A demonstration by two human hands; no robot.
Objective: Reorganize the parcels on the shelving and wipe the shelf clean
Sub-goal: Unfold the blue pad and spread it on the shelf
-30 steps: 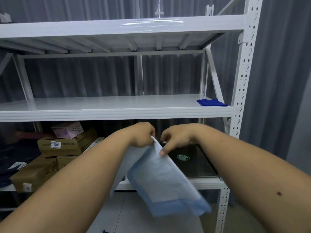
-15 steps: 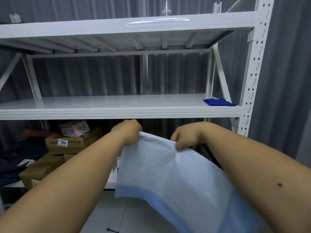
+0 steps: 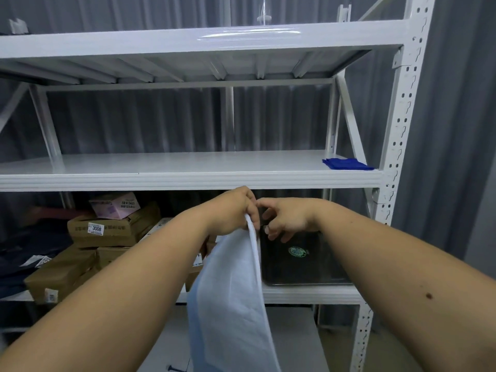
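A pale blue cloth (image 3: 230, 296) hangs folded from my left hand (image 3: 236, 210), which pinches its top edge just below the middle shelf (image 3: 188, 178). My right hand (image 3: 284, 218) is right beside it, fingers spread and curled, holding nothing. The middle shelf's white surface carries only a folded dark blue cloth (image 3: 346, 164) at its far right. Brown cardboard parcels (image 3: 112, 232) are stacked on the lower shelf at left, with a pink box (image 3: 115, 205) on top. A black parcel with a green round logo (image 3: 298, 259) lies on the lower shelf at right.
The white perforated upright (image 3: 400, 146) stands at the right edge of the rack. An upper shelf (image 3: 204, 41) spans above. A grey curtain hangs behind and to the right. Dark fabric lies at the far left of the lower shelf (image 3: 308, 294).
The cloth was spread wide between both hands; now the hands have come together, the cloth hangs folded from my left hand and my right hand has let go.
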